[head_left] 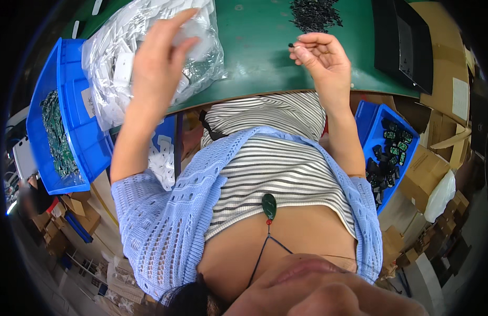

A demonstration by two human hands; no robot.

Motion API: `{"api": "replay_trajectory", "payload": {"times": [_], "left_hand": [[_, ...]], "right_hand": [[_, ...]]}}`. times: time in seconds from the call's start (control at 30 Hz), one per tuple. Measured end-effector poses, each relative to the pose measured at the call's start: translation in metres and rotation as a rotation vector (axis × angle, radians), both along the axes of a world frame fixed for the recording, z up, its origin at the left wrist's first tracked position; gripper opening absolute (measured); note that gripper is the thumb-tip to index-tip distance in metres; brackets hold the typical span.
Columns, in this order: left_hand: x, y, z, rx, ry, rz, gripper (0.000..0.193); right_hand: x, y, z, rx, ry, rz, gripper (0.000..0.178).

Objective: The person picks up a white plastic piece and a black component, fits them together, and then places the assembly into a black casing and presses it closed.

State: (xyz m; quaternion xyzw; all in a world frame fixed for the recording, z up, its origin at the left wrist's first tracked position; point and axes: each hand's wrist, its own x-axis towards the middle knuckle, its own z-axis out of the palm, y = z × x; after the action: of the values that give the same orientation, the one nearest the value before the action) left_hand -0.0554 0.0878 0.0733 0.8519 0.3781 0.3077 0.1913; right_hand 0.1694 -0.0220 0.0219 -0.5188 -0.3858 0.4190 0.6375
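My left hand [162, 58] is over a clear plastic bag [209, 60] full of flat white plastic pieces [124, 67]. Its thumb and forefinger are spread apart, and nothing shows between them; the hand is slightly blurred. Between the thumb and fingertips of my right hand [324, 59] is a small black part [290, 46], too small to identify further. Just beyond that hand, a heap of similar small black parts [313, 16] lies on the green tabletop [254, 47].
Left of the table stands a blue bin [78, 100] with green circuit boards [58, 137]. A second blue bin [364, 118], at the right, holds black pieces [383, 163], some with green boards. A black tray [399, 47] sits on the table's right end, beside cardboard [446, 63].
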Motion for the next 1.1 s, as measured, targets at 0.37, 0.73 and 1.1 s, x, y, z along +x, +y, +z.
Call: {"api": "replay_trajectory", "payload": {"times": [0.37, 0.73, 1.1], "left_hand": [[0.081, -0.046, -0.036, -0.156, -0.286, -0.332, 0.014], [0.087, -0.054, -0.052, -0.951, -0.67, -0.272, 0.019], [0.101, -0.065, -0.064, -0.793, -0.729, -0.359, 0.007]], "right_hand": [[-0.008, -0.017, 0.015, 0.192, -0.702, -0.161, 0.014], [0.0, -0.023, 0.017, 0.094, -0.665, -0.219, 0.009], [0.007, -0.026, -0.011, -0.161, -0.163, -0.142, 0.011]]}}
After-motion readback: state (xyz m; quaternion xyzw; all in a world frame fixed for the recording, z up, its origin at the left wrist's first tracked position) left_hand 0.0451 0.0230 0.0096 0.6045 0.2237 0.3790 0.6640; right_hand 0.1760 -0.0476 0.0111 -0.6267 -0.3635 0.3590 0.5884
